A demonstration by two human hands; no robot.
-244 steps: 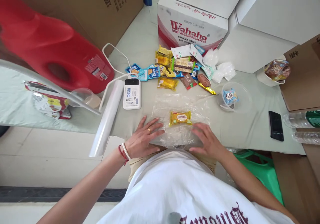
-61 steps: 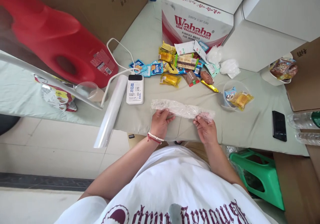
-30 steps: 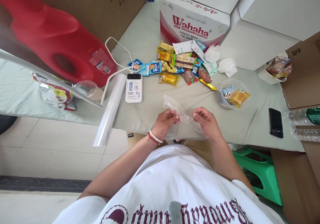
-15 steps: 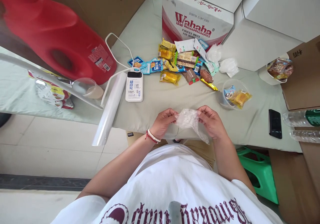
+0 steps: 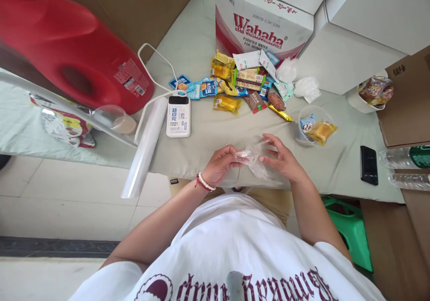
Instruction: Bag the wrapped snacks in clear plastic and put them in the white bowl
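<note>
A crumpled clear plastic bag (image 5: 257, 161) is between my hands above the front edge of the cloth-covered table. My left hand (image 5: 221, 163), with a white bead bracelet and a red cord at the wrist, pinches the bag's left end. On the other side, my right hand (image 5: 280, 158) has its thumb and fingers spread apart, touching the bag's right side. Beyond them lies a pile of wrapped snacks (image 5: 248, 79). Farther right, a clear round tub (image 5: 298, 133) holds a blue packet and a yellow-wrapped cake (image 5: 323, 133).
A white power bank (image 5: 178, 117) and a clear plastic roll (image 5: 144, 148) lie left, near a red jug (image 5: 83, 54). A Wahaba carton (image 5: 262, 23) stands behind the snacks. On the right are a black phone (image 5: 369, 165), plastic bottles (image 5: 403, 157) and a white cup (image 5: 361, 99).
My right hand's fingers have gone from a pinch on the bag to spread apart. The bag has shifted and looks more drawn out; my left hand keeps its pinch.
</note>
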